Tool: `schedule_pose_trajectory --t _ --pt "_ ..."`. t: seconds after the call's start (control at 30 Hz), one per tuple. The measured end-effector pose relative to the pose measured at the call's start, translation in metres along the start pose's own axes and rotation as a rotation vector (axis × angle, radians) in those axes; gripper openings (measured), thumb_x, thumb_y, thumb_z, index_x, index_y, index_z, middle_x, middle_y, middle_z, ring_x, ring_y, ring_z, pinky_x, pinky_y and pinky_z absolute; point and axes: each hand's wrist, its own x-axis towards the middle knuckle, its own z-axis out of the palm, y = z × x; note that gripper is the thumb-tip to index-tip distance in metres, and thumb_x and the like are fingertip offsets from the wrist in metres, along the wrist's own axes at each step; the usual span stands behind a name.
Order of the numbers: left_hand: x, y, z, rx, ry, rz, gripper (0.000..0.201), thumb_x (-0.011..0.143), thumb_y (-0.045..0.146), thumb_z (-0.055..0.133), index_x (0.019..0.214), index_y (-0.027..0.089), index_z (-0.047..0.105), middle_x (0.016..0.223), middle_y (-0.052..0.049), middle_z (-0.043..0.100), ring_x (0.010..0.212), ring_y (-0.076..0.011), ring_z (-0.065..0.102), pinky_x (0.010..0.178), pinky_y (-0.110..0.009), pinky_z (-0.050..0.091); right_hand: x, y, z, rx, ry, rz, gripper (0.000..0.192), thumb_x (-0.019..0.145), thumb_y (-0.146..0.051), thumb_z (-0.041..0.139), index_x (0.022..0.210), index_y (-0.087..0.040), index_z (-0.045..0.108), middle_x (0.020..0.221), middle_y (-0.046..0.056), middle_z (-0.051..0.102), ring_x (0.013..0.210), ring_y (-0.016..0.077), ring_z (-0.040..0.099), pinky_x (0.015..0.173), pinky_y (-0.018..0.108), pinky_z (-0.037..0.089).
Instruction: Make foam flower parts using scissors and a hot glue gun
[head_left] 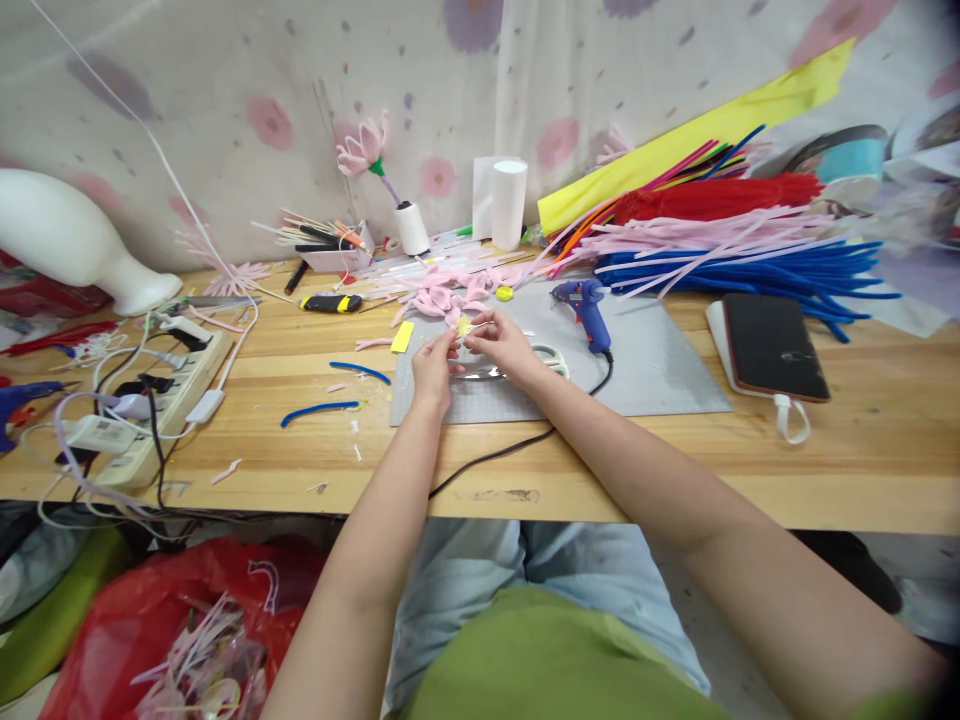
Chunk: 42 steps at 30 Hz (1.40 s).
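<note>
Both of my hands meet over the grey cutting mat (652,370). My left hand (433,372) is closed in a pinch just below a small frilly yellow piece (463,326). From the other side, my right hand (499,347) pinches at the same piece with thumb and forefinger. Its exact kind is too small to make out. Scissors (553,360) with pale handles lie under my hands, their blades partly hidden. Just beyond are pink fuzzy petal shapes (439,298) and a round yellow item (504,293). A yellow paper slip (403,337) lies left of my left hand.
A blue glue gun (589,312) rests on the mat, its black cord running beneath my right forearm. Bundled pipe cleaners (735,270) fill the back right near a dark phone-like device (776,345). Leftward are a utility knife (330,303), blue stem pieces (320,410) and a power strip (169,410).
</note>
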Motion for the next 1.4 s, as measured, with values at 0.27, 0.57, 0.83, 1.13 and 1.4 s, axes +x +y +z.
schedule_pose_trajectory --t 0.27,0.57,0.83,1.13,1.4 --pt "-0.002 0.008 -0.007 0.055 -0.095 -0.09 0.024 0.055 0.033 0.07 0.063 0.012 0.061 0.059 0.0 0.054 0.051 -0.006 0.043 0.041 -0.018 0.034 -0.009 -0.007 -0.009 -0.078 -0.103 -0.009 0.036 0.061 -0.027 0.068 0.088 -0.022 0.045 0.066 -0.007 0.06 0.063 0.0106 0.056 0.064 0.027 0.043" --pt "-0.003 0.002 -0.006 0.173 -0.083 -0.031 0.017 0.053 0.027 0.07 0.061 0.012 0.065 0.063 -0.002 0.056 0.056 -0.0083 0.046 0.042 -0.019 0.036 -0.008 -0.004 -0.013 -0.168 -0.102 -0.041 0.032 0.063 -0.027 0.066 0.088 -0.021 0.047 0.066 -0.005 0.058 0.067 0.0121 0.056 0.065 0.028 0.042" --pt "-0.002 -0.001 -0.004 0.142 -0.045 -0.031 0.018 0.054 0.026 0.071 0.061 0.012 0.065 0.061 -0.003 0.057 0.057 -0.009 0.048 0.043 -0.02 0.04 -0.008 -0.004 -0.011 -0.218 -0.037 -0.065 0.029 0.065 -0.027 0.064 0.088 -0.021 0.046 0.069 -0.005 0.059 0.067 0.0116 0.056 0.066 0.028 0.043" --pt "-0.001 -0.002 -0.004 0.166 -0.045 -0.028 0.018 0.057 0.028 0.071 0.064 0.012 0.066 0.064 -0.004 0.059 0.058 -0.0095 0.049 0.045 -0.021 0.043 -0.003 0.0 -0.007 -0.206 0.027 -0.035 0.027 0.066 -0.024 0.064 0.085 -0.021 0.045 0.068 -0.004 0.059 0.067 0.0124 0.056 0.068 0.029 0.044" --pt "-0.001 -0.002 -0.004 0.185 -0.054 -0.034 0.019 0.058 0.028 0.071 0.067 0.012 0.066 0.065 -0.003 0.059 0.059 -0.0096 0.051 0.044 -0.02 0.043 -0.001 0.003 -0.008 -0.195 0.022 -0.027 0.028 0.065 -0.025 0.065 0.083 -0.02 0.044 0.069 -0.003 0.057 0.066 0.0125 0.055 0.066 0.028 0.043"
